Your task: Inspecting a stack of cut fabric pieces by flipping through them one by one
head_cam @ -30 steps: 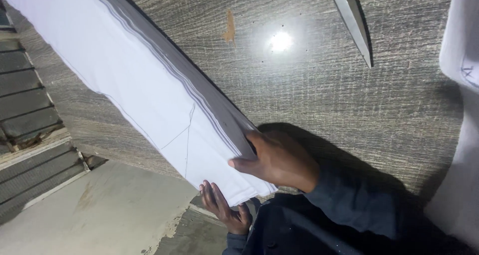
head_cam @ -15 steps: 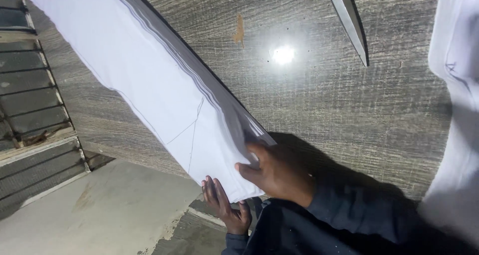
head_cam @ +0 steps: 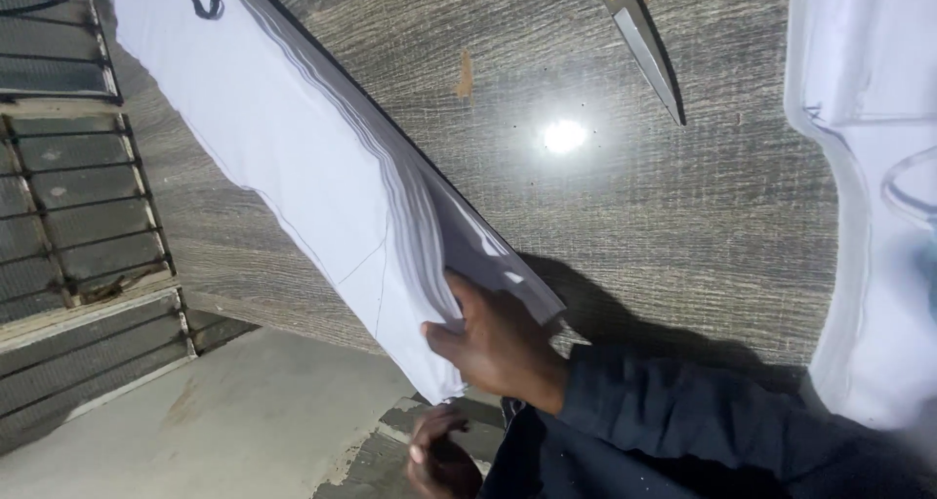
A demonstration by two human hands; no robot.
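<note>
On wood-grain table point(head_cam: 683, 226), layered white fabric stack point(head_cam: 322, 177)

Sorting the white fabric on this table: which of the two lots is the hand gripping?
The long layered stack of white fabric on the left; the right hand grips its near end. The other white piece lies untouched at the right edge.

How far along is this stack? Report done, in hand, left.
Done: the stack of white fabric layers lies on the wood-grain table, thin lines drawn on its top layer. In hand: the right hand grips its near end, thumb among the layers; the left hand hangs below the table edge. Left: the lines look uncut, and the scissors lie untouched.
</note>
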